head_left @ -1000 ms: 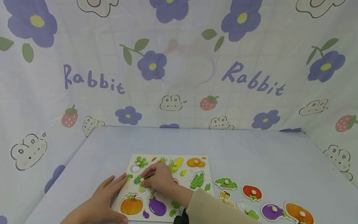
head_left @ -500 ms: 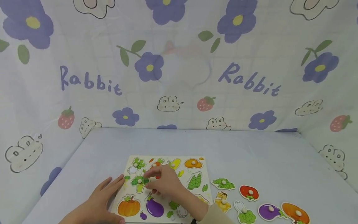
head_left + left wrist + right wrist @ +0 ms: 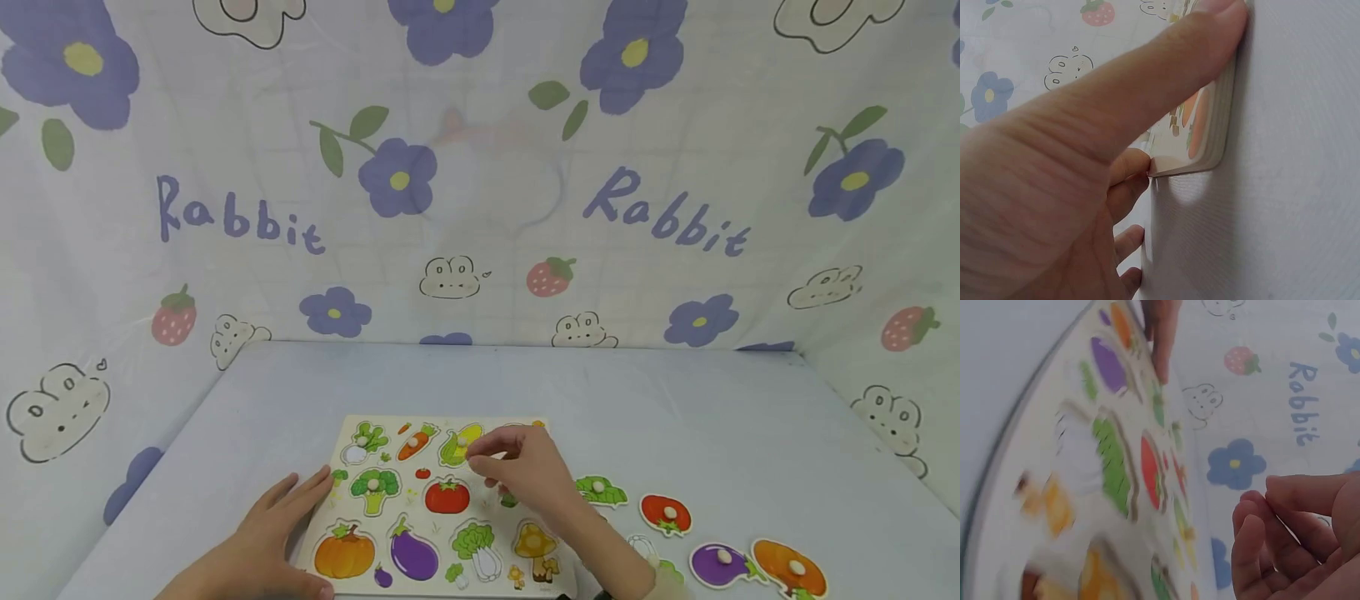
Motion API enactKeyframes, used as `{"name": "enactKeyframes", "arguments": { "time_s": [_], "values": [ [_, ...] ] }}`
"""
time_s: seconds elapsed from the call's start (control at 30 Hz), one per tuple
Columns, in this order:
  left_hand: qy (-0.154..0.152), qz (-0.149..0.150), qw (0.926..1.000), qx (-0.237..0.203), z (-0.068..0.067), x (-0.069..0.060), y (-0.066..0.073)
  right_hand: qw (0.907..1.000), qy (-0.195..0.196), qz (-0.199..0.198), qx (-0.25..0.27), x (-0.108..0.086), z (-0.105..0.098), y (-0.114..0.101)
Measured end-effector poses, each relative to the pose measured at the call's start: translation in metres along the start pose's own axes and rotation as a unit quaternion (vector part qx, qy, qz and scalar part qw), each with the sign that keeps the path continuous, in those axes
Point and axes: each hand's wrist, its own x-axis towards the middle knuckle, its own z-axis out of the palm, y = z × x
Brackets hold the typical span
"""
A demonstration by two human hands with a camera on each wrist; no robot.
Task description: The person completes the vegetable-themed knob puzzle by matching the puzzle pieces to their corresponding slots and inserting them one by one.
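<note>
A wooden vegetable puzzle board (image 3: 450, 586) lies on the table. My left hand (image 3: 262, 542) rests at its left side, fingers fairly straight along the edge; the thumb (image 3: 1147, 69) lies along the board's corner in the left wrist view. My right hand (image 3: 528, 471) hovers over the board's right part, fingers loosely bent, holding nothing. Knobbed broccoli (image 3: 382, 500), carrot (image 3: 408, 450), radish (image 3: 356, 454) and corn (image 3: 453, 454) pieces sit in their recesses. Pictured recesses for tomato (image 3: 447, 498), pumpkin (image 3: 345, 557), eggplant (image 3: 412, 554), cabbage (image 3: 480, 550) and mushroom (image 3: 534, 542) show no knobs.
Right of the board lie loose knobbed pieces: a green one (image 3: 611, 493) partly behind my hand, a tomato (image 3: 663, 523), an eggplant (image 3: 708, 571), a pumpkin (image 3: 780, 558) and a cabbage (image 3: 667, 573) partly hidden by my forearm. A printed curtain (image 3: 480, 208) stands behind the table.
My right hand let go of the broccoli piece's knob, leaving it in its recess, and moved right across the board. The left hand stays at the board's edge.
</note>
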Motion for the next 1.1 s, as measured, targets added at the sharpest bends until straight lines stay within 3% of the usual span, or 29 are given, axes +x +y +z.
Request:
{"name": "enactKeyframes", "arguments": {
  "time_s": [0.13,0.27,0.43,0.53,0.63,0.77,0.93,1.1],
  "values": [
    [-0.004,0.001,1.0,-0.007,0.0,0.0,-0.002,0.998,-0.017,-0.009,-0.06,-0.016,-0.034,0.01],
    [-0.01,-0.006,0.9999,-0.007,0.002,0.002,-0.001,0.9851,-0.101,-0.053,-0.129,-0.025,-0.097,0.025],
    [-0.01,-0.023,0.9997,0.0,0.002,0.003,0.0,0.9646,-0.2,-0.065,-0.16,-0.016,-0.185,0.05],
    [-0.008,-0.022,0.9997,0.006,0.001,0.003,-0.002,0.9573,-0.238,-0.055,-0.154,-0.008,-0.219,0.064],
    [-0.008,-0.006,0.9999,0.01,0.0,0.003,-0.003,0.946,-0.296,-0.04,-0.125,-0.005,-0.234,0.077],
    [-0.013,0.0,0.9999,0.001,-0.001,0.003,-0.004,0.9303,-0.36,-0.006,-0.068,-0.008,-0.24,0.091],
    [-0.013,-0.022,0.9995,-0.021,-0.001,0.004,-0.002,0.93,-0.363,-0.003,-0.06,-0.009,-0.239,0.097],
    [-0.011,-0.01,0.9997,-0.019,-0.001,0.002,-0.004,0.9304,-0.356,-0.016,-0.088,-0.007,-0.232,0.097]
  ]
}}
